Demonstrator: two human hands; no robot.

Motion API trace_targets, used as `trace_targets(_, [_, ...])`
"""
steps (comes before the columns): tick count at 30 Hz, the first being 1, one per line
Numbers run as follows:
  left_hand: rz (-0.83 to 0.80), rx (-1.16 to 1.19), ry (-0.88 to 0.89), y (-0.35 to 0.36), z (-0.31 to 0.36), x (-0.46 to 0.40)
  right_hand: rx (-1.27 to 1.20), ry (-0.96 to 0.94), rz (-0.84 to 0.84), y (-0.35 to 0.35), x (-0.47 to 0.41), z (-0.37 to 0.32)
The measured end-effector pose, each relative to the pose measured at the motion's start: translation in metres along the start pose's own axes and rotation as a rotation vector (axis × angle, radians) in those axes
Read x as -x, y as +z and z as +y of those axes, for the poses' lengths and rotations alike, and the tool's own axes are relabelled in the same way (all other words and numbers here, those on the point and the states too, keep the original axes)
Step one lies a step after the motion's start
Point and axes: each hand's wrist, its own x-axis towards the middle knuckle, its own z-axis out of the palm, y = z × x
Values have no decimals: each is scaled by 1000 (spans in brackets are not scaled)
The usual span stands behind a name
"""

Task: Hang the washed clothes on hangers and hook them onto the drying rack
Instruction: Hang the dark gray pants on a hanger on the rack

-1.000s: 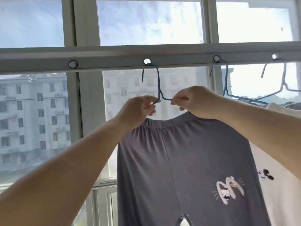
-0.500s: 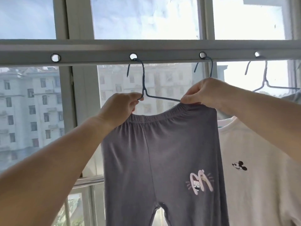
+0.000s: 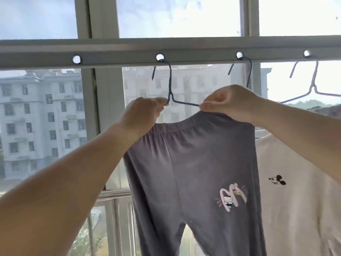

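2 bare hands reach up at mid-frame to a blue wire hanger (image 3: 170, 85) whose hook sits in the 2nd of 4 round holes along the drying rack rail (image 3: 118, 52) that crosses the upper part of the frame. The left hand (image 3: 143, 113) is curled shut at the hanger's neck and left shoulder, its fingers (image 3: 160, 102) clamped together over the wire and the left end of the waistband. The right hand (image 3: 228, 102) pinches the right end of the waistband, fingers pressed together where the hanger's right arm meets the cloth. The grey trousers (image 3: 193, 163) hang below both hands, filling the lower middle of the frame. Just right of them hangs a white shirt (image 3: 299, 191) on its own hanger, and 1 more hanger (image 3: 311, 84) occupies the upper right hole.
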Motion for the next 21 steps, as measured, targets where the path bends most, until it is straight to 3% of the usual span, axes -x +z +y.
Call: trace_targets(21, [-21,-58,-264,6,37,43,239,-182,169,20,41,11])
